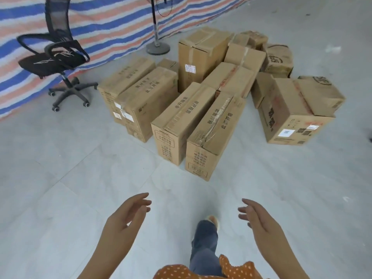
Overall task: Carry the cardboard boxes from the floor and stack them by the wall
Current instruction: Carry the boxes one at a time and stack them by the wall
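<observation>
Several brown cardboard boxes lie in a cluster on the grey tiled floor ahead of me. The nearest is a long taped box (pixel 211 135), with a similar long box (pixel 179 121) to its left. A tall upright box (pixel 201 57) stands behind them, and a squarer box (pixel 289 117) lies at the right. My left hand (pixel 126 216) and my right hand (pixel 259 218) are held out in front of me, palms facing each other, fingers relaxed, holding nothing. Both hands are well short of the nearest box.
A black office chair (pixel 54 57) stands at the left by a striped tarpaulin (pixel 104 23) hanging along the back. A fan stand's round base (pixel 158 47) sits behind the boxes. My leg and slipper (pixel 207 234) step forward between my hands.
</observation>
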